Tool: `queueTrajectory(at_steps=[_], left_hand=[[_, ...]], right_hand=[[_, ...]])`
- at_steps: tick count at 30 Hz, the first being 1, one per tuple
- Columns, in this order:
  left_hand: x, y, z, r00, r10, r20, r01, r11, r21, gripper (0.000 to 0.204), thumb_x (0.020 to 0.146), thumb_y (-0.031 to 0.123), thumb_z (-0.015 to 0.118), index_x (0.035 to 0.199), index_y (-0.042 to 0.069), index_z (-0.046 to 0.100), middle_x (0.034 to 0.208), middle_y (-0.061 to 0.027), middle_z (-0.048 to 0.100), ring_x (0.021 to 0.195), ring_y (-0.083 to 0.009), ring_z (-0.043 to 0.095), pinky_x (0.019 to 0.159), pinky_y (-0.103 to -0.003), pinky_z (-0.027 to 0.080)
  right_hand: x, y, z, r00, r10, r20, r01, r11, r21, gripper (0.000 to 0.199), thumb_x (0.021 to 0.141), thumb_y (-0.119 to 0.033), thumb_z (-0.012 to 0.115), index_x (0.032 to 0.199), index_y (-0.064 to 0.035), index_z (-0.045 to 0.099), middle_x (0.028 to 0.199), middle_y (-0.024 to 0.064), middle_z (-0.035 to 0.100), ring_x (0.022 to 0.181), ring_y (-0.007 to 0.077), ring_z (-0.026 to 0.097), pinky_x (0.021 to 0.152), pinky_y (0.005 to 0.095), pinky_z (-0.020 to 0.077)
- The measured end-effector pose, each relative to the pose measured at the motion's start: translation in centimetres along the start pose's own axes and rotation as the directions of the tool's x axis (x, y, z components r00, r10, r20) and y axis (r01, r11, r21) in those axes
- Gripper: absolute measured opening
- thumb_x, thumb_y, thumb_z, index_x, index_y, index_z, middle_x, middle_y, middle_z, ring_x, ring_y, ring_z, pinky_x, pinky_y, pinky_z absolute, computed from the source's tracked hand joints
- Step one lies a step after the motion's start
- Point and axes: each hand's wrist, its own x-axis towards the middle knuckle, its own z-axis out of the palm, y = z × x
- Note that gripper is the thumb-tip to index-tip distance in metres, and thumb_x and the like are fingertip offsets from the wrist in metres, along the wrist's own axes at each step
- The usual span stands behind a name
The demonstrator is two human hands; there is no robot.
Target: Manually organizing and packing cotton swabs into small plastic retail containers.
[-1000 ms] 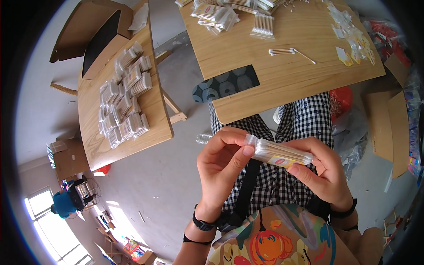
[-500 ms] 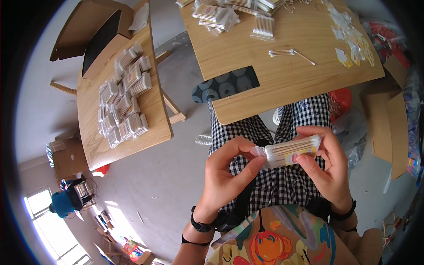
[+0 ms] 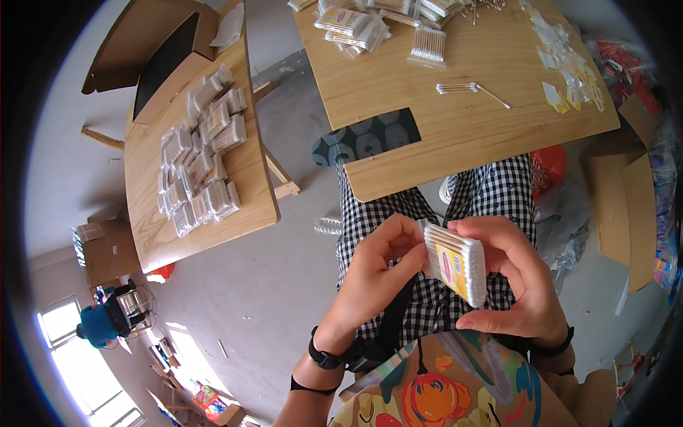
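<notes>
A clear plastic pack of cotton swabs (image 3: 455,262) with a yellow label is held tilted above my lap, its row of white tips turned to the right. My left hand (image 3: 380,274) pinches the pack's loose plastic end between thumb and fingers. Around the other end curls my right hand (image 3: 523,274), fingers along the top edge and behind the pack. The right thumb lies just below the pack's lower corner, and part of the right fingers is hidden.
Ahead, a wooden table (image 3: 398,167) bears packed swabs (image 3: 348,25), loose swabs (image 3: 459,88) and plastic bags with yellow cards (image 3: 569,64). More packs (image 3: 196,160) cover the left table (image 3: 249,213), beside an open cardboard box (image 3: 167,67). Another carton (image 3: 612,192) stands right. A person (image 3: 103,324) sits far left.
The pack has turned from lying lengthwise to tilted, with its tips and label now facing me. My right thumb has come off the label and moved below the pack.
</notes>
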Motion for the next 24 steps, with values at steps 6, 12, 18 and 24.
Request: queueTrajectory(at_steps=[6,12,18,24], left_hand=[[0.24,-0.69,0.35,0.996,-0.030,0.089,0.035,0.997,-0.063,0.011,0.096,0.003,0.054,0.106,-0.002,0.053,0.093,-0.0030,0.060,0.085,-0.0080,0.060,0.076,-0.024,0.050],[0.33,-0.36,0.47,0.982,-0.086,0.169,0.107,0.987,-0.120,0.011,0.098,0.004,0.054,0.107,-0.002,0.053,0.092,-0.0033,0.062,0.083,-0.0086,0.061,0.074,-0.023,0.051],[0.46,-1.01,0.53,0.978,-0.054,0.203,0.072,0.994,-0.080,0.013,0.098,0.005,0.054,0.109,-0.002,0.053,0.092,-0.0043,0.063,0.080,-0.0083,0.060,0.073,-0.023,0.050],[0.37,-1.02,-0.42,0.954,-0.120,0.274,0.146,0.986,-0.079,0.017,0.098,0.005,0.054,0.112,-0.002,0.057,0.094,-0.0047,0.064,0.084,-0.0075,0.061,0.073,-0.022,0.050]], right_hand=[[0.61,0.25,0.85,0.997,-0.077,0.004,0.076,0.979,-0.189,0.081,0.070,-0.008,0.085,0.139,-0.0043,0.043,0.139,0.0127,0.045,0.087,0.0110,0.057,0.068,0.0225,0.0462],[0.49,-0.31,0.76,0.998,-0.056,0.017,0.059,0.957,-0.283,0.078,0.067,-0.009,0.085,0.135,-0.0047,0.048,0.129,0.0118,0.050,0.091,0.0142,0.056,0.069,0.0246,0.0466],[0.74,0.12,0.99,0.985,-0.174,-0.001,0.162,0.920,-0.357,0.077,0.064,-0.011,0.087,0.132,-0.0059,0.051,0.123,0.0129,0.053,0.088,0.0175,0.056,0.068,0.0274,0.0480],[0.75,-0.18,0.52,0.982,-0.175,0.077,0.188,0.958,-0.219,0.055,0.069,-0.006,0.083,0.119,-0.0038,0.061,0.113,0.0131,0.061,0.087,0.0205,0.062,0.066,0.0270,0.0504]])
